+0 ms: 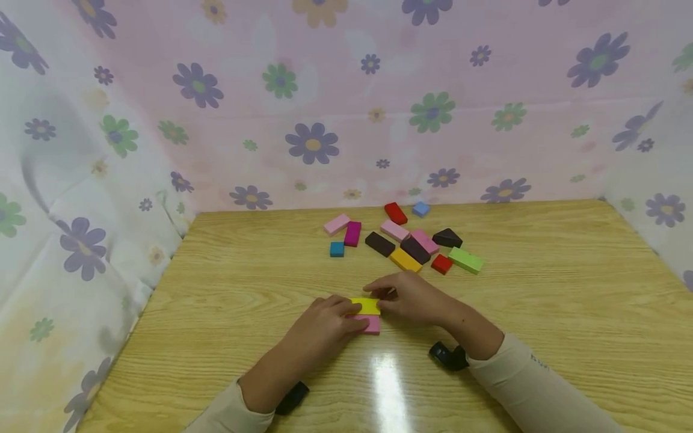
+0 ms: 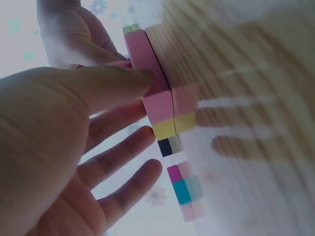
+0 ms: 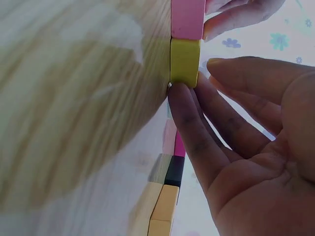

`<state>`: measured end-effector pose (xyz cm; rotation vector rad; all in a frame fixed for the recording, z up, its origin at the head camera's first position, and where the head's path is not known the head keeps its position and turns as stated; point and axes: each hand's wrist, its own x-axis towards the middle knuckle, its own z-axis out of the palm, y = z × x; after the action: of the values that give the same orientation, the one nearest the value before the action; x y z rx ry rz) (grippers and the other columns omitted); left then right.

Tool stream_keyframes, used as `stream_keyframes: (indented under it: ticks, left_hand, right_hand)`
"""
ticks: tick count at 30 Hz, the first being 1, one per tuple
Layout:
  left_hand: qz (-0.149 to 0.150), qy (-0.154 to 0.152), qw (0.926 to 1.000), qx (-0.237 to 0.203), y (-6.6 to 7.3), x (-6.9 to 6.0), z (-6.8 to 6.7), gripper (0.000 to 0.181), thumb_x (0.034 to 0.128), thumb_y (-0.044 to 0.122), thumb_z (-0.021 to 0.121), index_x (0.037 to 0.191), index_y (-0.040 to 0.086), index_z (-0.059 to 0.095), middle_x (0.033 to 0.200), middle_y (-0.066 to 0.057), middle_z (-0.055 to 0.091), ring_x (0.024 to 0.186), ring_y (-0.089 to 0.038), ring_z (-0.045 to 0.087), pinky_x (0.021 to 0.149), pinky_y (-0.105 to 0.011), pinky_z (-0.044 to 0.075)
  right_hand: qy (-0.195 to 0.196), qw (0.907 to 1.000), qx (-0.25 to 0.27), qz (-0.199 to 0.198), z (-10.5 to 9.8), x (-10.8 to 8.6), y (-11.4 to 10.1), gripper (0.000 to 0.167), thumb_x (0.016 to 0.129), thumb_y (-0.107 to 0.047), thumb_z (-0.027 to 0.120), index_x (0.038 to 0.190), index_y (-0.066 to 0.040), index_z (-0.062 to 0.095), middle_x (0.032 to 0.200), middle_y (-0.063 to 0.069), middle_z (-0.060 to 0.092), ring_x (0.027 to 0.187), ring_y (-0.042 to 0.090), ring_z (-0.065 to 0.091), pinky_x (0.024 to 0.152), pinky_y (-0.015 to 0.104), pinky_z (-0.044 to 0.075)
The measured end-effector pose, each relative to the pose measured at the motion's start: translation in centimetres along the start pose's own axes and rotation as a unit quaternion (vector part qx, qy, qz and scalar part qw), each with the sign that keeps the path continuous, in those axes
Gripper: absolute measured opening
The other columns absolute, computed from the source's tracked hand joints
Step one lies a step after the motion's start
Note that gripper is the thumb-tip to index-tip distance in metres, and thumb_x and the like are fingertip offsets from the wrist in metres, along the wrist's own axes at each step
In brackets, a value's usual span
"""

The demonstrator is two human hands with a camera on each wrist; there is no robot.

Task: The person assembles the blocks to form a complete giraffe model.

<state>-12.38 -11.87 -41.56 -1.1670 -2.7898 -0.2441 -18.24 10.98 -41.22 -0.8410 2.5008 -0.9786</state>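
Note:
A yellow block (image 1: 368, 306) and a pink block (image 1: 372, 325) lie side by side, long sides touching, on the table. My left hand (image 1: 327, 325) grips the pink block at its left part, with fingertips over the yellow one. The left wrist view shows the thumb against the side of the pink block (image 2: 150, 78) and the other fingers spread. At the right end of the yellow block (image 3: 184, 61), my right hand (image 1: 414, 299) touches it with extended fingers; its thumb stands apart in the right wrist view.
Several loose blocks lie farther back, among them a blue one (image 1: 337, 249), a magenta one (image 1: 352, 233), an orange one (image 1: 406, 260) and a green one (image 1: 466, 260). A black triangle (image 1: 447, 238) lies there too. Flowered cloth (image 1: 335, 90) hangs behind the wooden table (image 1: 243, 258).

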Motion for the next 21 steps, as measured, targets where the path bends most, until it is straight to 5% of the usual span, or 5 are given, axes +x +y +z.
stream_keyframes:
  ticks: [10,21]
  left_hand:
    - [0.039,-0.027,0.9964,0.070,0.9,-0.5,-0.4,0.031,0.0942,0.021,0.068,0.120,0.037,0.073,0.120,0.003,0.072,0.111,-0.017,0.064,0.088,-0.035,0.053]
    - [0.050,-0.019,0.9944,0.091,2.0,-1.6,-0.5,0.030,0.0925,0.020,0.070,0.117,0.037,0.072,0.114,0.005,0.072,0.106,-0.015,0.064,0.084,-0.035,0.052]
  right_hand:
    - [-0.027,0.9989,0.040,0.001,0.2,-1.2,0.1,0.031,0.095,-0.008,0.066,0.126,-0.009,0.070,0.120,0.003,0.073,0.111,0.019,0.068,0.091,0.030,0.056]
    - [-0.035,0.9981,0.050,-0.006,0.4,-2.2,-0.2,0.030,0.097,-0.014,0.064,0.126,-0.011,0.070,0.122,0.002,0.071,0.114,0.019,0.066,0.094,0.033,0.055]
